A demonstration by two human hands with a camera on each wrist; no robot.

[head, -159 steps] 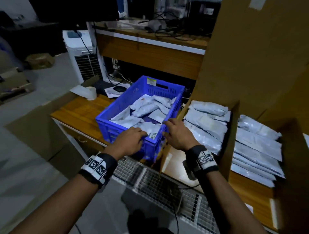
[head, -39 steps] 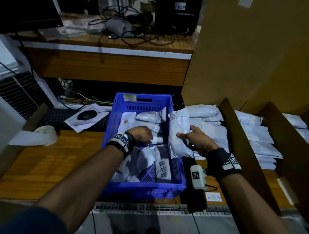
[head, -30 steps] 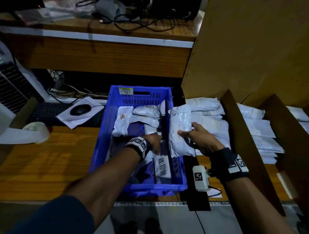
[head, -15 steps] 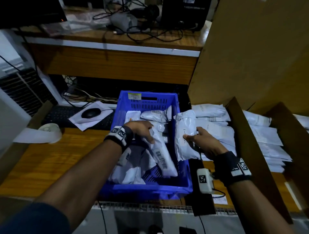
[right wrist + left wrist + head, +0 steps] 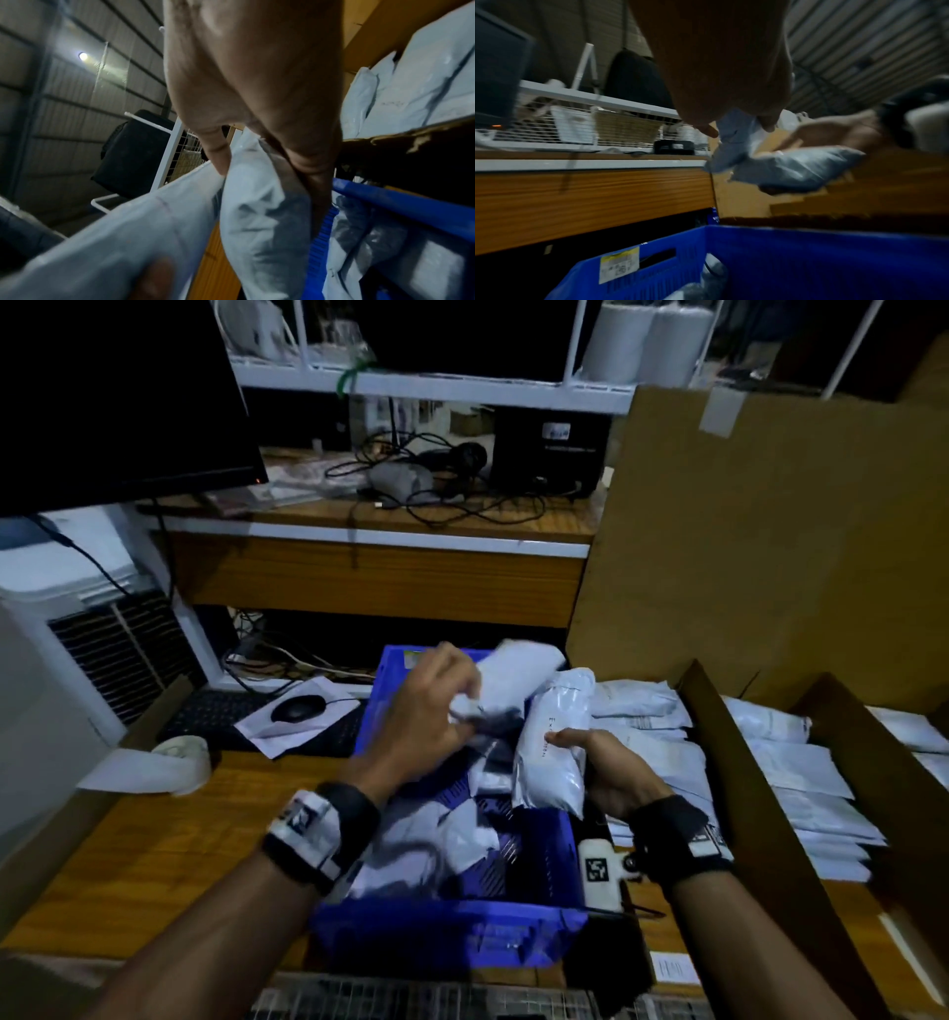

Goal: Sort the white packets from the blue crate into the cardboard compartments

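The blue crate sits on the wooden desk with several white packets in it. My left hand pinches one white packet and holds it raised over the crate's far end; the left wrist view shows that packet hanging from my fingertips. My right hand grips a second white packet upright at the crate's right rim, thumb on its front. Just right of it stand the cardboard compartments, with packet stacks in the nearest one and more packets in the one beyond.
A tall cardboard wall rises behind the compartments. Left of the crate lie a keyboard with a mouse and a tape roll. A raised wooden shelf with cables runs behind. A monitor and a white cooler stand at the left.
My left hand has come up out of the crate with a packet and moved it toward the right hand. The right hand still holds its packet at the crate's right rim.
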